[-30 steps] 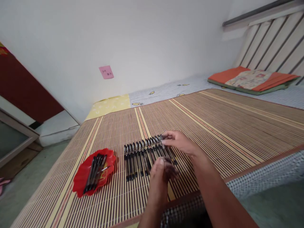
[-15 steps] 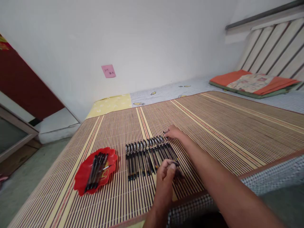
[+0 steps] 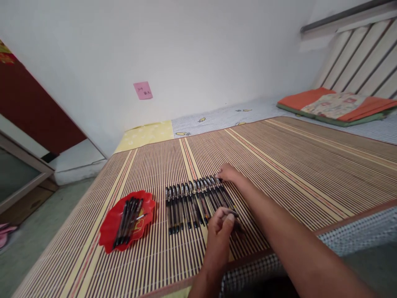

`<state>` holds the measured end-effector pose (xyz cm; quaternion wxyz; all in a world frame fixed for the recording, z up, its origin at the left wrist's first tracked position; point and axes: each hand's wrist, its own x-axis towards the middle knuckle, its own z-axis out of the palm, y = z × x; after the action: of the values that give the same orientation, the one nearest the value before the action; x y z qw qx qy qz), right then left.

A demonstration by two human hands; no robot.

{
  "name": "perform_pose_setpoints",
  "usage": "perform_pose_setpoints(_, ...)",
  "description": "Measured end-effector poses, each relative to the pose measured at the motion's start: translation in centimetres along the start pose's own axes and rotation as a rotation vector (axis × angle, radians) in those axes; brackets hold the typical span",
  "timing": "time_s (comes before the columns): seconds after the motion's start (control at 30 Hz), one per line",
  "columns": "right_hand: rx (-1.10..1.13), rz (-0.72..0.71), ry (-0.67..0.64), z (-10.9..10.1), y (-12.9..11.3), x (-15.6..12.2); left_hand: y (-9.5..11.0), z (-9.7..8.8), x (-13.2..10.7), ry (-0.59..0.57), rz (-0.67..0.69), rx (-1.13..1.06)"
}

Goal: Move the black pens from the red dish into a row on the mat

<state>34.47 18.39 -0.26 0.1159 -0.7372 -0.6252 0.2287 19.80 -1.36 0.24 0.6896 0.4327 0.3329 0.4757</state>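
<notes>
A row of several black pens (image 3: 189, 200) lies side by side on a striped bamboo mat (image 3: 279, 165). My right hand (image 3: 228, 172) rests at the far end of the rightmost pen, its fingers closed on the pen's cap end. At the near end of that same pen sits my left hand (image 3: 221, 223), fingers curled and pinching it. The pen lies flat on the mat between the two hands. A red plate (image 3: 113, 238) with several more black pens in it stands to the left of the row.
The mat covers a bed against a white wall with a pink note (image 3: 143, 90). An orange and patterned cushion (image 3: 335, 105) lies at the far right by a slatted headboard. The floor and a low cabinet (image 3: 18, 174) are on the left.
Both hands have brought one pen down onto the mat at the right end of the row. My right hand moved away from me to the pen's far end.
</notes>
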Motion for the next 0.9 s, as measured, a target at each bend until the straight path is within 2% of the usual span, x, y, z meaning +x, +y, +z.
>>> perform_pose_setpoints(0.6, 0.060, -0.025, -0.005, 0.5, 0.6, 0.1, 0.1, 0.2, -0.1, 0.000, -0.026, 0.040)
perform_pose_setpoints(0.9, 0.180, -0.064, 0.017, 1.2, 1.3, 0.5, 0.2, 0.2, -0.1, -0.007, -0.027, 0.056)
